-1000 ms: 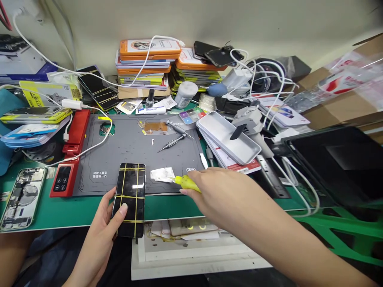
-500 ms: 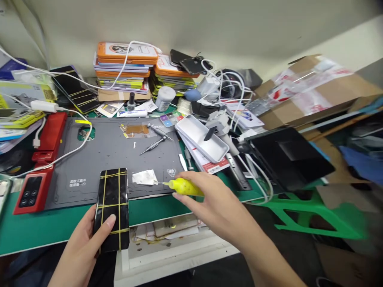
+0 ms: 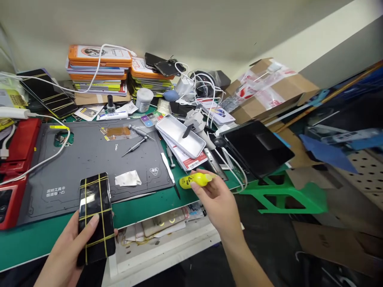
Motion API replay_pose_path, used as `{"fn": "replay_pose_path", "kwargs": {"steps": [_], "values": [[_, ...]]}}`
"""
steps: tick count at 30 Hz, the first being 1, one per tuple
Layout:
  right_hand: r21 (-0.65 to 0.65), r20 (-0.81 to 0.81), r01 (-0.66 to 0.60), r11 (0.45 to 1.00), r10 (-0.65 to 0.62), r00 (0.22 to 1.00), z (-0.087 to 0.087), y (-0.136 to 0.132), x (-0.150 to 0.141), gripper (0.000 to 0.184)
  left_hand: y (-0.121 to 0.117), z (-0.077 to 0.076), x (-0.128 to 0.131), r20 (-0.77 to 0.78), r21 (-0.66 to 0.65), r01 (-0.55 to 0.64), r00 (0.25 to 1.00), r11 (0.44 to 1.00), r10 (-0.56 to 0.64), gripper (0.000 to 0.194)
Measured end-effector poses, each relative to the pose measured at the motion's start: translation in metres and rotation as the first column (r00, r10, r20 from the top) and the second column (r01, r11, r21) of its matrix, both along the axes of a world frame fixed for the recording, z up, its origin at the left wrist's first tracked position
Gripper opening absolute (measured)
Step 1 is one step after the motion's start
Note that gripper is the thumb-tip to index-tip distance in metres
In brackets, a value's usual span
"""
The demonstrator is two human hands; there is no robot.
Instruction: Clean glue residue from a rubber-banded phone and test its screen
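Observation:
My left hand (image 3: 64, 249) grips a black phone (image 3: 95, 217) wrapped in yellow rubber bands, held over the near edge of the green bench mat (image 3: 30, 239). My right hand (image 3: 217, 201) is closed on a small yellow bottle (image 3: 194, 180), lifted just above the mat's right end. A crumpled white wipe (image 3: 128, 178) lies on the grey work mat (image 3: 89, 155) between the two hands. Two small screwdrivers (image 3: 134, 145) rest farther back on the grey mat.
A white tray (image 3: 179, 135) and a black tablet (image 3: 257, 147) sit to the right. Stacked orange and yellow boxes (image 3: 98, 69), cables and phones crowd the back. A red device (image 3: 14, 159) lies at left. An open drawer (image 3: 161, 239) holds parts below the bench. A cardboard box (image 3: 269, 91) stands at right.
The view has swung right. My right hand lifted the yellow bottle off the wipe and carried it right. My left hand kept hold of the banded phone.

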State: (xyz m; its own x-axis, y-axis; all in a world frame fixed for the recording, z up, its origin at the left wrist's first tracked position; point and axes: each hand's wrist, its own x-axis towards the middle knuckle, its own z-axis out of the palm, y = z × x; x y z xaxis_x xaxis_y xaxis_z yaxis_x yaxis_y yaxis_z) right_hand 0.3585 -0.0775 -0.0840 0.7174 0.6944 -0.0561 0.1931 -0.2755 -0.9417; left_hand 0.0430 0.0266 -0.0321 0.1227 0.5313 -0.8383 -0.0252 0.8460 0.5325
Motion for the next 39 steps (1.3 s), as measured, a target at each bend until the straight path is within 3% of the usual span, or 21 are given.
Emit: {"fn": "replay_pose_path", "kwargs": {"steps": [3, 6, 7, 9, 10, 11, 13, 15, 18, 21, 23, 26, 28, 33, 36, 39], "values": [[-0.006, 0.064, -0.028, 1.0, 0.029, 0.998, -0.01, 0.0, -0.009, 0.062, -0.005, 0.0, 0.002, -0.015, 0.088, 0.003, 1.0, 0.996, -0.002, 0.073], [0.064, 0.238, -0.02, 0.998, 0.004, 0.971, -0.01, -0.011, -0.019, 0.079, -0.008, -0.001, 0.0, 0.022, 0.102, -0.041, 0.999, 0.994, 0.039, 0.064], [0.106, 0.32, 0.021, 0.994, -0.054, 0.946, -0.008, -0.016, -0.024, 0.079, -0.009, -0.001, -0.001, 0.041, 0.095, -0.061, 0.997, 0.994, 0.058, 0.063], [0.239, 0.534, 0.115, 0.964, -0.229, 0.814, -0.001, -0.021, -0.039, 0.066, -0.01, -0.004, -0.003, 0.082, 0.084, -0.096, 0.993, 0.992, 0.089, 0.062], [0.271, 0.622, 0.072, 0.96, -0.232, 0.748, 0.003, -0.02, -0.048, 0.056, -0.011, -0.005, -0.004, 0.1, 0.084, -0.109, 0.99, 0.99, 0.101, 0.06], [0.253, 0.694, -0.02, 0.967, -0.167, 0.7, 0.007, -0.015, -0.058, 0.045, -0.012, -0.007, -0.004, 0.117, 0.085, -0.119, 0.987, 0.989, 0.109, 0.059], [0.107, 0.733, -0.321, 0.941, 0.144, 0.664, 0.014, 0.005, -0.078, 0.026, -0.013, -0.01, -0.006, 0.141, 0.084, -0.135, 0.982, 0.987, 0.123, 0.057], [-0.068, 0.663, -0.388, 0.919, 0.332, 0.671, 0.016, 0.035, -0.092, 0.017, -0.015, -0.012, -0.008, 0.168, 0.078, -0.157, 0.976, 0.985, 0.142, 0.057], [-0.317, 0.637, -0.323, 0.892, 0.453, 0.624, 0.014, 0.078, -0.1, 0.03, -0.015, -0.015, -0.011, 0.206, 0.061, -0.188, 0.963, 0.98, 0.172, 0.054], [-0.437, 0.557, -0.364, 0.823, 0.565, 0.609, 0.01, 0.098, -0.101, 0.021, -0.015, -0.017, -0.013, 0.231, 0.05, -0.207, 0.954, 0.977, 0.191, 0.05], [-0.389, 0.46, -0.447, 0.806, 0.59, 0.663, 0.012, 0.101, -0.105, 0.018, -0.016, -0.017, -0.012, 0.242, 0.058, -0.204, 0.952, 0.977, 0.185, 0.048], [-0.221, 0.267, -0.498, 0.839, 0.543, 0.796, 0.024, 0.1, -0.12, 0.018, -0.018, -0.017, -0.01, 0.252, 0.082, -0.176, 0.956, 0.981, 0.15, 0.045], [-0.118, 0.115, -0.522, 0.845, 0.534, 0.838, 0.035, 0.098, -0.135, 0.015, -0.019, -0.018, -0.008, 0.249, 0.104, -0.164, 0.959, 0.981, 0.134, 0.046], [0.038, -0.252, -0.626, 0.779, 0.614, 0.748, 0.041, 0.085, -0.164, 0.021, -0.021, -0.024, -0.007, 0.266, 0.176, -0.169, 0.957, 0.97, 0.118, 0.052], [0.086, -0.479, -0.516, 0.852, 0.49, 0.728, 0.033, 0.081, -0.168, 0.031, -0.025, -0.029, -0.006, 0.278, 0.219, -0.163, 0.956, 0.962, 0.098, 0.056], [0.13, -0.654, -0.443, 0.887, 0.412, 0.634, 0.028, 0.087, -0.168, 0.046, -0.028, -0.03, -0.004, 0.25, 0.32, -0.173, 0.964, 0.931, 0.093, 0.065]]}}
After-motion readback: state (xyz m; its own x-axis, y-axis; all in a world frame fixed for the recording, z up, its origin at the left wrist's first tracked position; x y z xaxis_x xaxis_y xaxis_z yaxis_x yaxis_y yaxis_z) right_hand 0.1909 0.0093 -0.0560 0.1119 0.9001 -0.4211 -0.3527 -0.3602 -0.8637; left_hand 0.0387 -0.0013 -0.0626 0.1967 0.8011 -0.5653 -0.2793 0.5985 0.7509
